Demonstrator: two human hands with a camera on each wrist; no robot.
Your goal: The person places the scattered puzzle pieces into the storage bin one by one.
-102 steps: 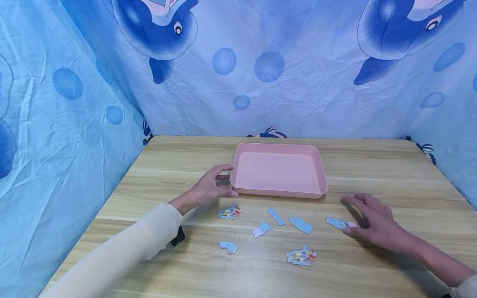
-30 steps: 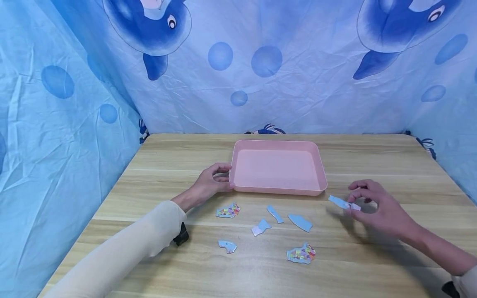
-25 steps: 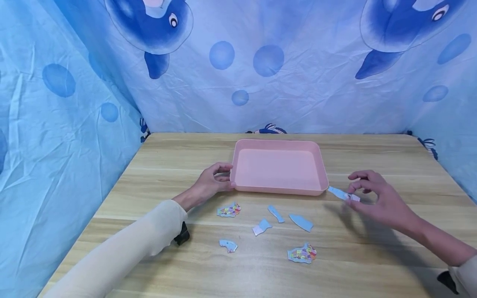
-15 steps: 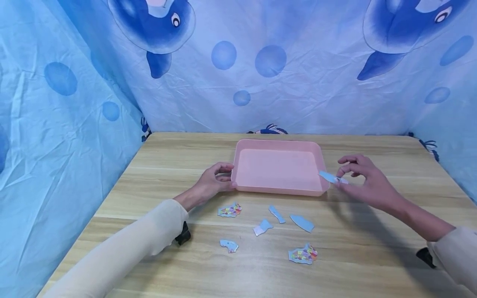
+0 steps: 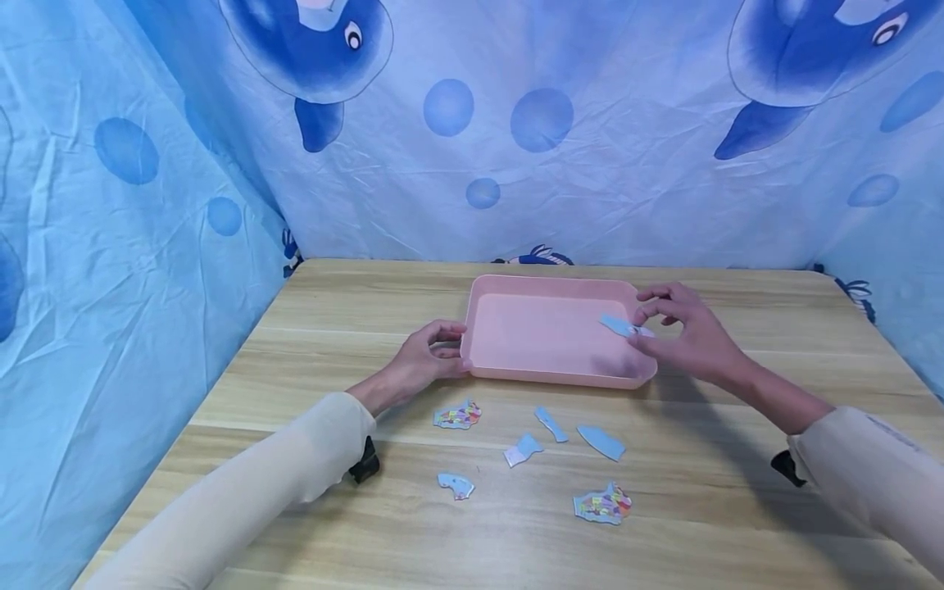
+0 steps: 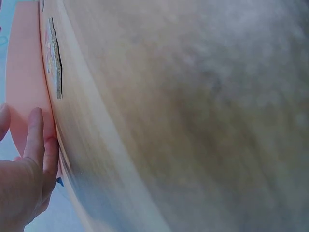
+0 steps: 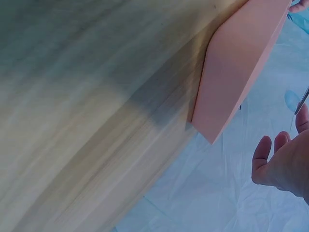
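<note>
A pink tray (image 5: 546, 376) stands on the wooden table. The left hand (image 5: 421, 362) touches the tray's left side with fingers and thumb; in the left wrist view that hand (image 6: 30, 169) lies against the pink wall (image 6: 26, 63). Over the tray's right part, the right hand (image 5: 689, 332) pinches a light blue puzzle piece (image 5: 615, 324) between thumb and finger. In the right wrist view, the right hand (image 7: 287, 162) is raised beside the tray (image 7: 231, 72), and only a thin edge of the piece shows.
Several puzzle pieces lie in front of the tray, among them colourful ones (image 5: 457, 415) (image 5: 603, 505) and plain blue ones (image 5: 601, 442) (image 5: 524, 450) (image 5: 456, 485) (image 5: 551, 424). A blue curtain (image 5: 546, 197) with whales hangs behind the table (image 5: 383, 524).
The right hand has taken hold of the piece that lay at the right, lifted it and moved it left and away over the tray. The left hand remains at the tray's left side.
</note>
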